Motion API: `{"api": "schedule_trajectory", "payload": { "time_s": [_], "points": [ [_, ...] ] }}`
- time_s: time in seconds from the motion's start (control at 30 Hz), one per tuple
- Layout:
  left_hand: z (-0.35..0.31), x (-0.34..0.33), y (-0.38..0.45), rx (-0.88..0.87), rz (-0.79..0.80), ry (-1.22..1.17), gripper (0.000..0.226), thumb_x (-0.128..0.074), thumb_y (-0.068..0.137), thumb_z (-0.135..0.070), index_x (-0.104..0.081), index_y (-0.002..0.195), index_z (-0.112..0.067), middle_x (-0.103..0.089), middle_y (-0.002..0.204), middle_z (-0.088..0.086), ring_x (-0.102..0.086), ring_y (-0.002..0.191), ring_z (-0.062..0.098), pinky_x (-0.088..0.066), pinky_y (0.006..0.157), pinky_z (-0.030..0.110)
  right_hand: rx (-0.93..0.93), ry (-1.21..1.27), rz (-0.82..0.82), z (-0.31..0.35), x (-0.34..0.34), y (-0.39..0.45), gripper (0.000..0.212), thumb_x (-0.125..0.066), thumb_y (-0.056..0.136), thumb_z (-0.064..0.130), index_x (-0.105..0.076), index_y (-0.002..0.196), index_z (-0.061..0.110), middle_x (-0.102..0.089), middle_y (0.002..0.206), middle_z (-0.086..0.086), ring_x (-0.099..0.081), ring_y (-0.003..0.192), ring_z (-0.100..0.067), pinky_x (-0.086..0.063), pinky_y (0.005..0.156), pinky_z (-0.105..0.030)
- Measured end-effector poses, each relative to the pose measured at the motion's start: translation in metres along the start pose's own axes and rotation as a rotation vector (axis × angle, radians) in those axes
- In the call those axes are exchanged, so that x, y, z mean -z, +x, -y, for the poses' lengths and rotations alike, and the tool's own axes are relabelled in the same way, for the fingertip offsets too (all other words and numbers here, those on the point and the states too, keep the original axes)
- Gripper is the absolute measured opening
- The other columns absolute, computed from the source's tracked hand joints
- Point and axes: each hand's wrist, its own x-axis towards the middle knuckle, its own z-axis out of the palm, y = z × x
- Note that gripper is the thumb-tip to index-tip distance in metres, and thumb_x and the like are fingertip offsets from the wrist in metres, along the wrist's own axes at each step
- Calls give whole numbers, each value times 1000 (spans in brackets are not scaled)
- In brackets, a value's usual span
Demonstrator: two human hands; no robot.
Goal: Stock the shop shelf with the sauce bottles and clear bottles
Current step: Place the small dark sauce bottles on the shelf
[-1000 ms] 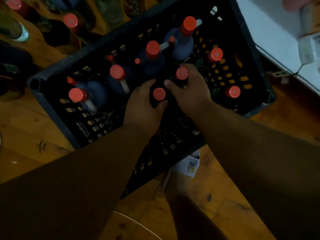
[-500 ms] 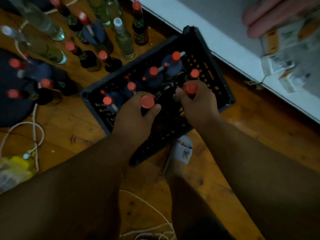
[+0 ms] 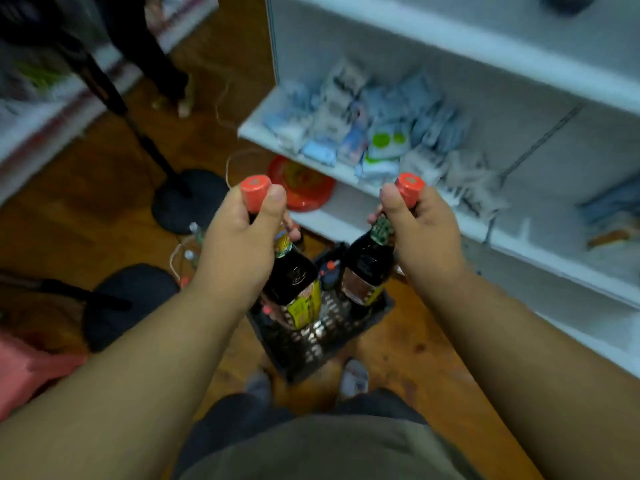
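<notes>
- The left hand (image 3: 239, 244) has its grip clenched around the neck of a dark sauce bottle (image 3: 292, 282), with the thumb pressed against the side of its red cap (image 3: 255, 192). The bottle hangs upright, tilted slightly, and shows a yellow label low on its body.
- The right hand (image 3: 427, 237) has the same kind of grip on the neck of a second sauce bottle (image 3: 367, 271), thumb just beside its red cap (image 3: 409, 188). This bottle carries a green neck label and a brownish body label.
- Both bottles are held in the air in front of the person's body, near each other but apart, directly above a black slatted crate (image 3: 322, 337) that sits on the wooden floor (image 3: 104, 174). At least one more red-capped item shows inside the crate between the two held bottles.
- To the right stands a white shop shelf (image 3: 346, 171). Its middle level holds a blurred heap of pale packets (image 3: 374, 126); the level below shows bare white board near the bottles.
- A red round dish (image 3: 304, 188) sits just by the left end of the shelf. A dark stand with a round base (image 3: 187, 199) is on the floor to the left, with cables nearby.
- Judged from this, the step in hand is carrying two sauce bottles from the crate toward the shelf.
- The next move likely calls for swinging both bottles rightward, picking a bare stretch of shelf board, and lowering each upright onto its base before loosening the grip, keeping them clear of the packets.
</notes>
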Motion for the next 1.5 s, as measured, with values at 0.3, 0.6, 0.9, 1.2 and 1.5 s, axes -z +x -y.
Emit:
{"api": "schedule_trajectory", "payload": {
  "time_s": [0.3, 0.6, 0.9, 1.2, 1.5],
  "points": [
    [-141, 30, 15, -136, 195, -159, 28, -65, 91, -36, -53, 74, -16, -54, 58, 10, -51, 51, 25, -47, 63, 43, 179, 298, -224, 157, 16, -25, 23, -53, 98, 42, -53, 83, 24, -56, 68, -6, -59, 56, -23, -54, 65, -43],
    [-212, 4, 9, -91, 582, -260, 20, -63, 88, -11, -49, 74, -12, -47, 52, 8, -46, 44, 23, -43, 58, 36, 257, 214, -533, 236, 73, -84, 25, -69, 91, 27, -56, 83, 7, -56, 69, -23, -60, 57, -27, -60, 56, -40],
    [-246, -137, -81, -152, 763, -326, 29, -61, 84, -6, -48, 59, -14, -41, 46, 8, -39, 40, 23, -38, 47, 30, 143, 296, -735, 210, 215, -151, 30, -72, 88, 32, -50, 76, 15, -55, 62, -12, -59, 56, -25, -55, 65, -44],
    [-253, -310, -187, -239, 821, -318, 24, -59, 66, -15, -47, 45, -15, -39, 48, 15, -40, 49, 27, -40, 52, 35, 100, 134, -849, 149, 378, -222, 35, -71, 88, 22, -56, 88, -9, -64, 81, -32, -67, 73, -44, -61, 63, -48],
    [-251, -475, -210, -277, 945, -215, 19, -58, 67, -15, -47, 51, -11, -41, 50, 17, -44, 48, 28, -44, 59, 40, 11, 2, -940, 79, 511, -199, 20, -70, 84, 23, -56, 72, 15, -55, 57, -6, -58, 48, -19, -59, 57, -39]
  ]
}}
